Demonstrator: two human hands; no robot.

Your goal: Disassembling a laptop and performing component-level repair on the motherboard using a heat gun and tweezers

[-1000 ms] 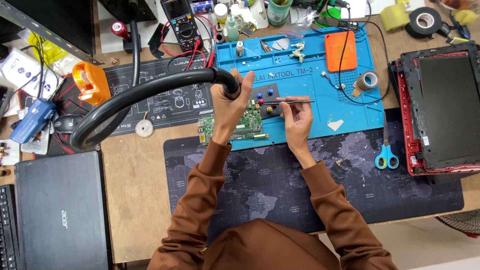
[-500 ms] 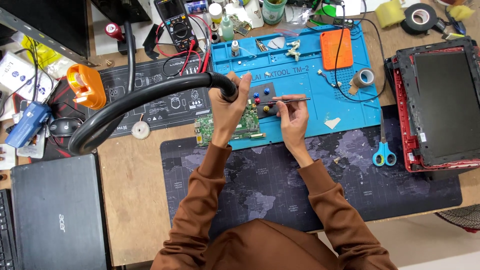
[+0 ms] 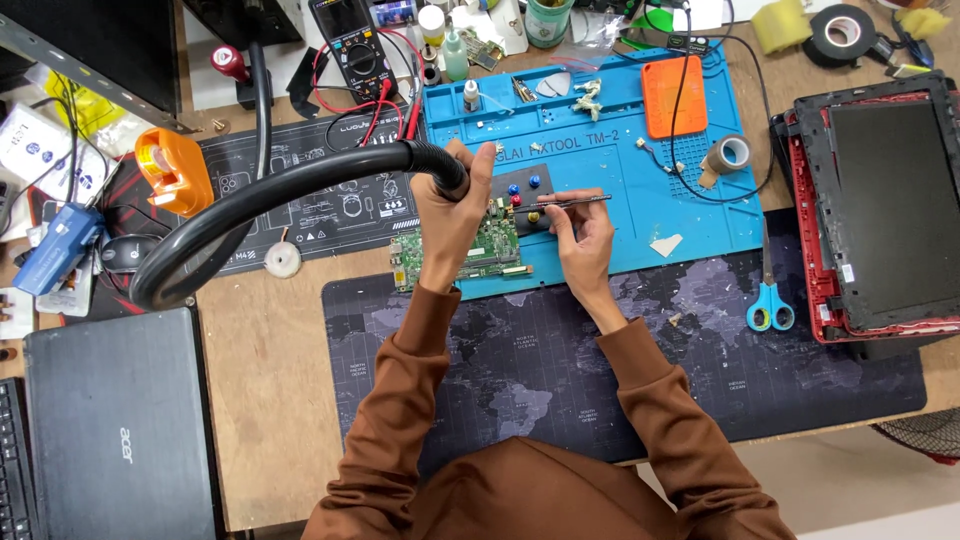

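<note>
Over the blue work mat (image 3: pixel 690 210) we count one green circuit board (image 3: pixel 490 250), one black hose (image 3: pixel 260 205), one pair of tweezers (image 3: pixel 570 203), one pair of blue-handled scissors (image 3: pixel 769 305), one orange pad (image 3: pixel 672 96) and two tape rolls (image 3: pixel 728 153). Our left hand (image 3: pixel 450 215) is wrapped around the hose's end, holding it just above the board. Our right hand (image 3: pixel 580 235) pinches the tweezers, tips toward the board. That board is small, rectangular and densely populated, lying at the mat's near left edge, partly under our left hand.
</note>
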